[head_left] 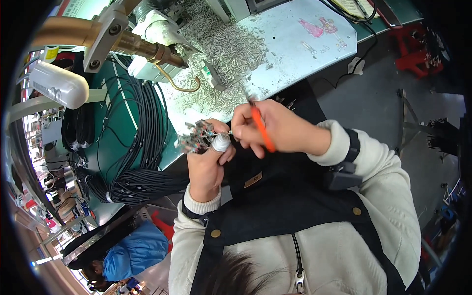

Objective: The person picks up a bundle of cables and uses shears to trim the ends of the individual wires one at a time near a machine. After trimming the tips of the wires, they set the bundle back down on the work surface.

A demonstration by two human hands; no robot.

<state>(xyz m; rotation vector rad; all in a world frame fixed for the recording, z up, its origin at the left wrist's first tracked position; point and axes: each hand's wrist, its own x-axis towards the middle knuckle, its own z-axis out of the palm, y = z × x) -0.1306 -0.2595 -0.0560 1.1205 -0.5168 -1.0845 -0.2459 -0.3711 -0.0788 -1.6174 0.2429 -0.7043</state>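
My left hand (205, 164) is closed around a bunch of cable ends (196, 136) with thin coloured wires and small metallic tips. White tape wraps its thumb. Close beside it on the right, my right hand (268, 127) is curled, thumb and forefinger pinched together at the edge of the bunch. An orange-handled tool (262, 129) lies across that hand, its dark, blurred tip pointing away from me. I cannot make out its exact kind, nor what sits between the pinched fingertips.
Many small metal pieces (221, 51) are strewn over the white board (295, 54) ahead. A copper-coloured machine arm (142, 46) with a hooked brass tube (186, 89) hangs at upper left. Coiled black cables (142, 184) lie left on the green table (114, 91). Another person in blue (140, 250) is at lower left.
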